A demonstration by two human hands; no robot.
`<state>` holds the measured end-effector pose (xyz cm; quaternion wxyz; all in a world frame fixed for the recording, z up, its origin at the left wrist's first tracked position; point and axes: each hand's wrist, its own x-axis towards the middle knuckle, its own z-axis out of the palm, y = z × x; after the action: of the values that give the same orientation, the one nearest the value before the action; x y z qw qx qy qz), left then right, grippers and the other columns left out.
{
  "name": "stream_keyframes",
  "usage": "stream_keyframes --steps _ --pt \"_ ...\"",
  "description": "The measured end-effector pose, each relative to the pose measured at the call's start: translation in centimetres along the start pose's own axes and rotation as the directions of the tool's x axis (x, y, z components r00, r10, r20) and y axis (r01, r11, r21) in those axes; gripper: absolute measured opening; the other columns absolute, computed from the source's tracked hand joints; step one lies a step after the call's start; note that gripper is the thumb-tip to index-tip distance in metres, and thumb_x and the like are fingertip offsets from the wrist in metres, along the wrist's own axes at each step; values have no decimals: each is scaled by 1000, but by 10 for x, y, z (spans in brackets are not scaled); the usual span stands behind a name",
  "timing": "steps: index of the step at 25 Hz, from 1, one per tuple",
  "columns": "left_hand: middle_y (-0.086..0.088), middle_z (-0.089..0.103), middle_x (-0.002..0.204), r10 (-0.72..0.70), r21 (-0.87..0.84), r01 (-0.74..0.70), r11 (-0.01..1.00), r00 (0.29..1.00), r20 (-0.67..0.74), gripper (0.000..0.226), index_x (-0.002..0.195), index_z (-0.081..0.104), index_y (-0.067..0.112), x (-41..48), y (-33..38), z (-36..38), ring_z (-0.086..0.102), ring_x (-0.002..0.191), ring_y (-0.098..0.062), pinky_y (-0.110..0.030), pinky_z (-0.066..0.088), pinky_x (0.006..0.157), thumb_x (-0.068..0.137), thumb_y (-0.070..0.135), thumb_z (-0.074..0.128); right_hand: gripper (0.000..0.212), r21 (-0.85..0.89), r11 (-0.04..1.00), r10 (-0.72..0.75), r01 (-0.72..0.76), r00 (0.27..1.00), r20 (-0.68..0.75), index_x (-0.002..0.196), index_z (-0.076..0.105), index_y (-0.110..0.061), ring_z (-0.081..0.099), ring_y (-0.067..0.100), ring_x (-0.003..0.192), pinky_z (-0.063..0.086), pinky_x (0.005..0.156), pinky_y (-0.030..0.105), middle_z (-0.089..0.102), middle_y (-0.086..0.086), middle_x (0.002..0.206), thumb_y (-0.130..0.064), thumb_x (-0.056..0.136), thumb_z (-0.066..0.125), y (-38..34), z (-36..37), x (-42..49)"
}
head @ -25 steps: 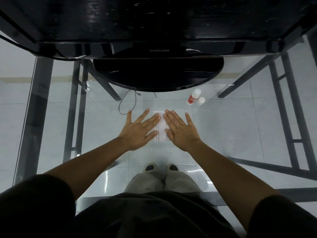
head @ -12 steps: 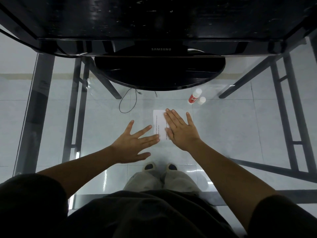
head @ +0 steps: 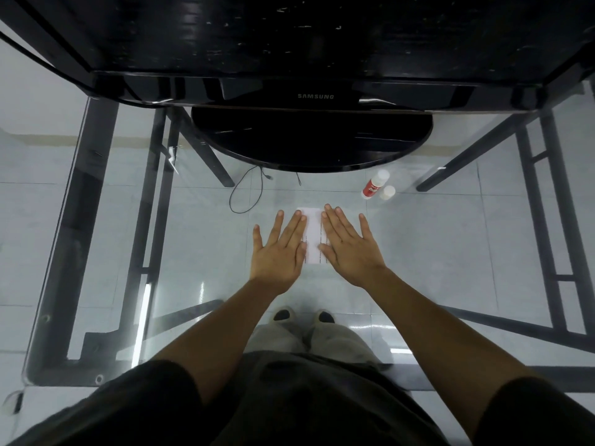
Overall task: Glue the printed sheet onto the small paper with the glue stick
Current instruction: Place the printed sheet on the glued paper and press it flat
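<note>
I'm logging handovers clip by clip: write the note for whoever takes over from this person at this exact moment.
Left hand: flat, fingers spread, lying on the left side of the printed sheet; holds nothing.
Right hand: flat, open, lying on the sheet's right side; holds nothing.
The sheet lies on the glass table in front of the monitor base. The small paper cannot be told apart beneath it.
Glue stick lies on the glass, far right of the sheet, with its cap off beside it.
Done, apparently: gluing and placing the sheet.
Left: finish pressing it flat, check the bond, recap the glue stick.
</note>
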<state>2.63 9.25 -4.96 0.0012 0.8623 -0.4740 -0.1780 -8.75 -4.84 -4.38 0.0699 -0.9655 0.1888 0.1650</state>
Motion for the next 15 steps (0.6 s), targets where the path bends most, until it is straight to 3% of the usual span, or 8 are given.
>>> stream_keyframes --steps 4,8,15 --pt "8 -16 155 -11 22 11 1000 1000 1 54 135 -31 28 -1 1 0 -25 138 -18 -54 -11 108 93 44 -2 64 49 999 19 -18 1000 -20 143 -15 -19 -24 15 136 -23 106 42 -23 -4 149 -53 91 1 -5 0 -22" --pt "7 -20 154 -20 53 20 998 1000 -4 56 134 -34 27 -1 2 2 -29 135 -19 -54 -11 107 94 46 1 63 18 994 -107 106 993 56 143 -14 -20 -26 14 134 -27 103 40 -15 -2 153 -51 89 -5 -24 6 -43" --pt "7 -18 154 -12 35 12 999 1000 1 55 134 -34 28 -1 0 2 -27 136 -19 -53 -13 106 89 47 -8 64 -101 986 -123 131 988 89 146 -5 -19 -15 16 138 -22 106 45 -1 0 156 -51 90 -6 3 6 -59"
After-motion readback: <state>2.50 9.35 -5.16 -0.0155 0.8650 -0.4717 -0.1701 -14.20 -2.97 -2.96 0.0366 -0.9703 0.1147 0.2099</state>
